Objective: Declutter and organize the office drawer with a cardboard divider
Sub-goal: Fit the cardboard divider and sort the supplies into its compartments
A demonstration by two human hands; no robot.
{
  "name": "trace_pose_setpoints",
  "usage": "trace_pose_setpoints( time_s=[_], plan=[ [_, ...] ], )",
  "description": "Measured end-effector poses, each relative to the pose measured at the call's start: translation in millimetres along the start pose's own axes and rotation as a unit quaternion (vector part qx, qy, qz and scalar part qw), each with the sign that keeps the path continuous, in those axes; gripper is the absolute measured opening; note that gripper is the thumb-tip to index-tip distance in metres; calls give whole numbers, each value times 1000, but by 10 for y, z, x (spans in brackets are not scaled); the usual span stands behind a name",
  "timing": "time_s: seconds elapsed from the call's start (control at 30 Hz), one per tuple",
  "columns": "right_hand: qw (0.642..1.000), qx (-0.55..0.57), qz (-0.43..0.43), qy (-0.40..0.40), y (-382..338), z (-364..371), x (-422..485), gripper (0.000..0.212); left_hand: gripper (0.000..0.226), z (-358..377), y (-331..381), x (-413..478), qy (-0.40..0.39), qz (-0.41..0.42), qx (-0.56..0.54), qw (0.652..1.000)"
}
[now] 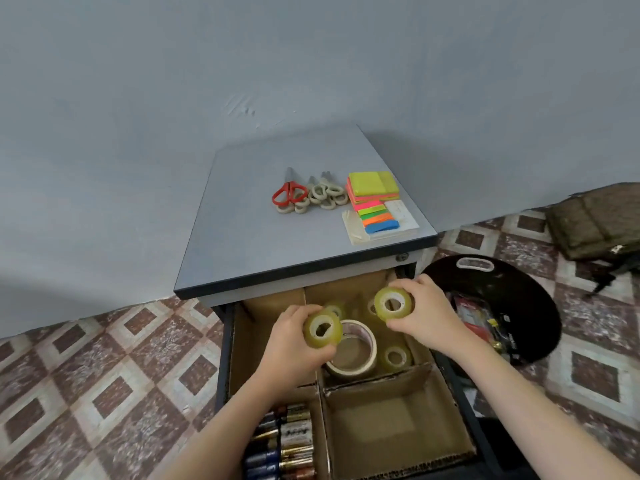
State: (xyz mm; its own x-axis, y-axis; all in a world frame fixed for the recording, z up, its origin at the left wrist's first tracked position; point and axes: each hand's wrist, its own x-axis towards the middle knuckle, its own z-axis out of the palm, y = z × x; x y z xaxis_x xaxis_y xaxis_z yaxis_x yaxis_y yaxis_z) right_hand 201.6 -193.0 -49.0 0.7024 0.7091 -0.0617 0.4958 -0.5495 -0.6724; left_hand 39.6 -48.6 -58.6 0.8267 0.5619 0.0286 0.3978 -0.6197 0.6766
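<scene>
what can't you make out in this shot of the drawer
- Head view, back-left compartment: partly hidden by the left hand and its tape roll.
- Head view, batteries: count cut off by the bottom edge and the left forearm.
- Head view, black bin contents: blurred, too small.

Five small tape rolls (394, 356); one large roll (351, 372); one red-handled scissors (290, 187).

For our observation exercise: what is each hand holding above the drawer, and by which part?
The left hand holds a small tape roll by its outer rim. The right hand holds a second tape roll, also by the outer rim.
</scene>
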Motion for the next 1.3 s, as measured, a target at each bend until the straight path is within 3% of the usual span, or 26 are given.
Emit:
trace_pose_setpoints(
  time_s=[0.3, 0.6, 0.83, 1.3],
  plan=[
    [999, 22, 17, 18, 284, -71, 228, 59, 57, 577, 203, 617, -62, -38, 33, 997],
    [998, 41, 49, 31, 481, -107, 334, 62, 28, 872, 195, 972, -92, -35, 60, 993],
    [995, 56, 68, 43, 579, -189, 343, 66, 54, 1068, 181, 1134, -111, -54, 105, 987],
    [994, 74, 76, 16, 592, -162, 327, 69, 62, 1172, 188, 1102, -97, -53, 123, 986]
  ],
)
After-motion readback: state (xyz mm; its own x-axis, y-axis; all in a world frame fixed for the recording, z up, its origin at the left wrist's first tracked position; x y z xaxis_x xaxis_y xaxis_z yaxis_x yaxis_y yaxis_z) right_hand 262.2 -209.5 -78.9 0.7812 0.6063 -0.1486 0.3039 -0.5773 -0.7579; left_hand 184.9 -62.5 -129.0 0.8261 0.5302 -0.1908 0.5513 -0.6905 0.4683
